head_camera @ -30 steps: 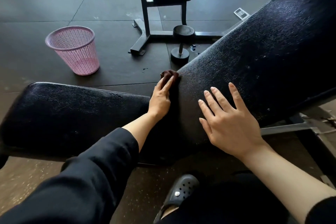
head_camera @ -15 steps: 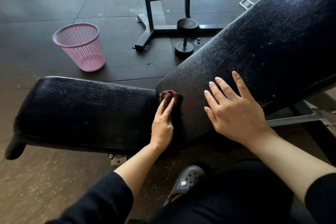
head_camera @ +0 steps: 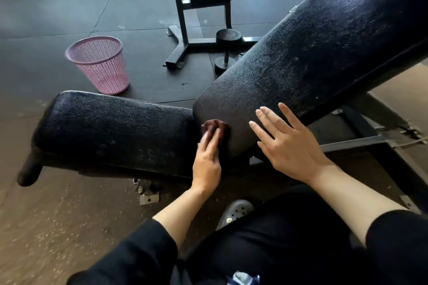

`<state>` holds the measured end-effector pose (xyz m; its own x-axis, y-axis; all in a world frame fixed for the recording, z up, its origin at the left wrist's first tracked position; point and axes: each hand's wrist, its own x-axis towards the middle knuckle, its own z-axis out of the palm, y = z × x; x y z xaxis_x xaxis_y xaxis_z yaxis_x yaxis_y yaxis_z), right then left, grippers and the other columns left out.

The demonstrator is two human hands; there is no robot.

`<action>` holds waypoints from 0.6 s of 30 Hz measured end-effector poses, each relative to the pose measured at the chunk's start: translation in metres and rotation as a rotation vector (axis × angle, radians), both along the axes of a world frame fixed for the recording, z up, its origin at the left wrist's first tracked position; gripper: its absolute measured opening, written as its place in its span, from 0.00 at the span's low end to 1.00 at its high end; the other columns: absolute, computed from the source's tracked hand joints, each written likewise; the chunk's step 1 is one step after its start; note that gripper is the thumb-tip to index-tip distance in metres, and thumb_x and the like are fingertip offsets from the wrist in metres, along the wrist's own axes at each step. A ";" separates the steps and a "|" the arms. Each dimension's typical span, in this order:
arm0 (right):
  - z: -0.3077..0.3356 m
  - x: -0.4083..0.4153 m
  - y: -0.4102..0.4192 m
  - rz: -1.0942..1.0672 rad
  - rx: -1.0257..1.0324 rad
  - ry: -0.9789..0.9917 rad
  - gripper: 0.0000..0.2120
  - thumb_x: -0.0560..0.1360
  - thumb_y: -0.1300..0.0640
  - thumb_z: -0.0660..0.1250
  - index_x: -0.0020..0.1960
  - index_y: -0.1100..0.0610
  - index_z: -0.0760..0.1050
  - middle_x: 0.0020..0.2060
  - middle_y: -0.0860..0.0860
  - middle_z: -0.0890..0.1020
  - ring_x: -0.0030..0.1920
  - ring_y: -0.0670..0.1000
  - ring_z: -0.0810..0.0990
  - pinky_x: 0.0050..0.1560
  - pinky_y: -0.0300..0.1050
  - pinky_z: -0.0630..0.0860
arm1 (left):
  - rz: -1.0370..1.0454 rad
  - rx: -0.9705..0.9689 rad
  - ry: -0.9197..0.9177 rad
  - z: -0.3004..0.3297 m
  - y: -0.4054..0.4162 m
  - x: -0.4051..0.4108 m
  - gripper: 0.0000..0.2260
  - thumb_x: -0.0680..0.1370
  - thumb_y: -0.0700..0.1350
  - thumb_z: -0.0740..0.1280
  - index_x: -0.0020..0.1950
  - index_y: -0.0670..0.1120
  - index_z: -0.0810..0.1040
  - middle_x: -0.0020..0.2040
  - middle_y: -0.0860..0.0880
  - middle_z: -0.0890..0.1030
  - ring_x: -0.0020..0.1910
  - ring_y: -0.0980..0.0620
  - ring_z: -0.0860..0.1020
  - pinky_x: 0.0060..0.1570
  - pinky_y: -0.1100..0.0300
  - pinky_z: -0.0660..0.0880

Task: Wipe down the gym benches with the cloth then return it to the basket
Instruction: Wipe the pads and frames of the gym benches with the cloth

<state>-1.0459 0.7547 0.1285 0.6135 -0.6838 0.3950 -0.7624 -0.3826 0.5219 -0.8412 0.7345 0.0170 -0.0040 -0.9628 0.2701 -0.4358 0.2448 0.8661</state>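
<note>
The bench (head_camera: 115,132) runs left to right: its flat seat pad lies on the left, its raised back pad (head_camera: 312,58) slopes up to the right, the two nearly meeting. At that junction the cloth (head_camera: 214,126) lies on the back pad's lower end, under the left hand (head_camera: 207,162). The right hand (head_camera: 287,146) rests flat on the back pad just right of it. Behind the seat pad, the basket (head_camera: 99,65) stands on the floor (head_camera: 46,18). Right of the basket stands a dumbbell (head_camera: 228,53), partly behind the back pad, with a second seat frame (head_camera: 185,18) behind it. A shoe (head_camera: 236,211) sits below the hands.

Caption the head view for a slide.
Left hand presses a cloth on the inclined bench pad; right hand braces it.
</note>
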 end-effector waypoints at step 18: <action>0.012 -0.036 0.023 -0.079 -0.056 -0.094 0.24 0.79 0.59 0.61 0.74 0.61 0.67 0.73 0.59 0.68 0.74 0.58 0.64 0.76 0.59 0.53 | 0.026 -0.123 0.078 0.042 0.038 -0.053 0.23 0.77 0.34 0.61 0.72 0.46 0.70 0.74 0.53 0.66 0.74 0.54 0.63 0.74 0.60 0.58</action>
<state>-1.0817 0.7779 0.1404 0.5173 -0.7035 0.4873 -0.8355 -0.2917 0.4657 -0.8944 0.7729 0.0594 0.0463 -0.9218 0.3848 -0.3758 0.3408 0.8617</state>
